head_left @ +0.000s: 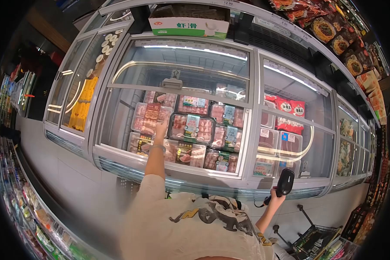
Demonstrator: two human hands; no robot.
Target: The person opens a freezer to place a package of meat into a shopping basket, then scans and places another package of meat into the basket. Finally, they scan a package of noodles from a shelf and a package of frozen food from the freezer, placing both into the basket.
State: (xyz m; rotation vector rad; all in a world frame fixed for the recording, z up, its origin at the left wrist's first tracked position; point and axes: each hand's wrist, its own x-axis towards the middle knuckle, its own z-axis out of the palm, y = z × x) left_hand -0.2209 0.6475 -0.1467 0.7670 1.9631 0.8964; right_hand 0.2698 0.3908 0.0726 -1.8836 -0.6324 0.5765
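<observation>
My left hand (pixel 161 128) reaches down into the open part of a freezer. Its fingers are closed on the right edge of a clear-topped tray of frozen meat rolls (pixel 151 113) with a reddish-brown label; the fingertips are small and partly hidden. Right beside it lies a black-rimmed tray of meat rolls (pixel 192 128) with a pale blue label. Several similar packs surround them. Over the freezer's front edge, my right hand (pixel 276 200) is wrapped round the handle of a black barcode scanner (pixel 285 182), its head pointing up and away from me.
A sliding glass lid (pixel 184 71) covers the far half of this freezer. Beyond it stands a green and white carton (pixel 190 27). The freezer to the right holds red and white bags (pixel 290 113). A black cart (pixel 318 238) stands on the floor at lower right.
</observation>
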